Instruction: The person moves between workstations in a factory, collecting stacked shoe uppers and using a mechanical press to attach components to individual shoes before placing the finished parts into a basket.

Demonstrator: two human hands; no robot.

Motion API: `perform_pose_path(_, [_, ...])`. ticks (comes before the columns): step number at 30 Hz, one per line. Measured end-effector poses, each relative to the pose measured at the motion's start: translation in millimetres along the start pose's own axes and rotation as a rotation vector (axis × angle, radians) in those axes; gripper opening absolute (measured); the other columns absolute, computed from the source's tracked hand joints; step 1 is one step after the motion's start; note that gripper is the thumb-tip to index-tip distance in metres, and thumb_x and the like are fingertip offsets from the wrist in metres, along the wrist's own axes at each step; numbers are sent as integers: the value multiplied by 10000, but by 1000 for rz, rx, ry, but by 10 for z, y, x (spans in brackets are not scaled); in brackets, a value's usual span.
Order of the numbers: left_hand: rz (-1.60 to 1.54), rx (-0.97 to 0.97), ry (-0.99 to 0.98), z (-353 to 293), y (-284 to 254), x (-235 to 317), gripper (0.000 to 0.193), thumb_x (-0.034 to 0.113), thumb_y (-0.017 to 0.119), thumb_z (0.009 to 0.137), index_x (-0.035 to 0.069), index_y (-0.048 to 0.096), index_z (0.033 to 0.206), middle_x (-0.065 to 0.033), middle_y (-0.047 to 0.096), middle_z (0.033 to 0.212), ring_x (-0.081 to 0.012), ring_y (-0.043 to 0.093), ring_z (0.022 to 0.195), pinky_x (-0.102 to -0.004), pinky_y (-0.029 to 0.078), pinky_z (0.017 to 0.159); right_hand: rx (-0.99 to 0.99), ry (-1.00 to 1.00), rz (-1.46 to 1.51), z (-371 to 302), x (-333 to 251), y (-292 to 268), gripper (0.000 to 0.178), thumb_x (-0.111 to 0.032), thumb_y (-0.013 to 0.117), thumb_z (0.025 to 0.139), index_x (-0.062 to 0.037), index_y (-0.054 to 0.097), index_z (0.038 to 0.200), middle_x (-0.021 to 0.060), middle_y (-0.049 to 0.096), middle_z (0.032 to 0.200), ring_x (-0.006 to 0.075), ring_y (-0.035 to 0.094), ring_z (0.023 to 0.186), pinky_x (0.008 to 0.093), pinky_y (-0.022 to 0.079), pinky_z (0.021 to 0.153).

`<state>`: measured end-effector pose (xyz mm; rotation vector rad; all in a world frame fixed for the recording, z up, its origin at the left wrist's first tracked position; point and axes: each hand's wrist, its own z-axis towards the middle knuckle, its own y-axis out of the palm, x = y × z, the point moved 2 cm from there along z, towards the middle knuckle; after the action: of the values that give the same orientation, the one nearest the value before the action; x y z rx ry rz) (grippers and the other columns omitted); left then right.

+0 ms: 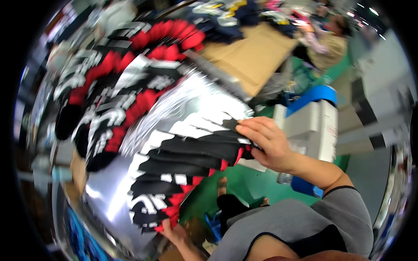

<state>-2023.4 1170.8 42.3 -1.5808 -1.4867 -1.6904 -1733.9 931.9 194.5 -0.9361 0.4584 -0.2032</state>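
Observation:
A fanned row of black, white and red fabric pieces lies overlapped along the near edge of a shiny metal table. My right hand is at the row's far right end, its fingers closed together on the edge of the last pieces. Down at the near end, my left hand grips the red edge of the row; part of its fingers is hidden under the fabric. Beside the row, a loose bundle of white cords stretches across the table. The picture is somewhat blurred.
More fanned rows of similar fabric pieces cover the table's left and far side. Beyond are a brown cardboard sheet and dark blue fabric. A white and blue machine stands at my right. Another person sits farther back.

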Motion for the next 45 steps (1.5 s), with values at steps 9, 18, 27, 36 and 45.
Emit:
perform_pose_path(9, [-94, -606, 140, -1596, 1920, -250, 599, 112, 604, 807, 6, 360, 1344, -130, 438, 1327, -260, 451, 1197, -402, 380, 992, 466, 322, -390, -2482, -235, -2735, 592, 74, 601, 558, -23, 578, 1142, 149, 599, 1130, 327, 570, 1018, 404, 459, 872])
perform_pose_path(18, [96, -1233, -87, -4931, 3478, -952, 606, -51, 642, 720, 41, 415, 1274, -66, 522, 1193, -187, 520, 1087, -338, 398, 955, 839, 871, -506, -6165, -687, -4210, 479, 104, 512, 653, 8, 574, 1118, 174, 602, 1103, 333, 573, 1010, 385, 450, 891])
perform_pose_path(27, [240, -1601, -389, -7073, 4722, -2612, 451, -21, 705, 746, 18, 505, 1148, -27, 575, 1058, -131, 565, 943, -271, 465, 820, 993, 1237, -603, -8276, -274, -5012, 472, 81, 446, 687, 29, 560, 1141, 173, 590, 1100, 310, 561, 1047, 360, 403, 947])
perform_pose_path(36, [236, -1944, -954, -9975, 6073, -4211, 441, 8, 609, 834, 34, 448, 1243, -62, 555, 1159, -169, 545, 1063, -328, 438, 921, 913, 1590, -1011, -9967, 111, -6596, 529, 126, 426, 652, 2, 565, 1147, 188, 575, 1122, 332, 541, 1084, 376, 387, 977])
perform_pose_path(45, [74, -1955, -1505, -13039, 7165, -5506, 389, 56, 619, 823, 69, 481, 1187, -35, 563, 1086, -170, 570, 986, -348, 477, 844, 577, 1612, -1725, -11133, 764, -8733, 473, 99, 482, 671, -20, 620, 1108, 145, 613, 1065, 294, 589, 994, 364, 437, 888])
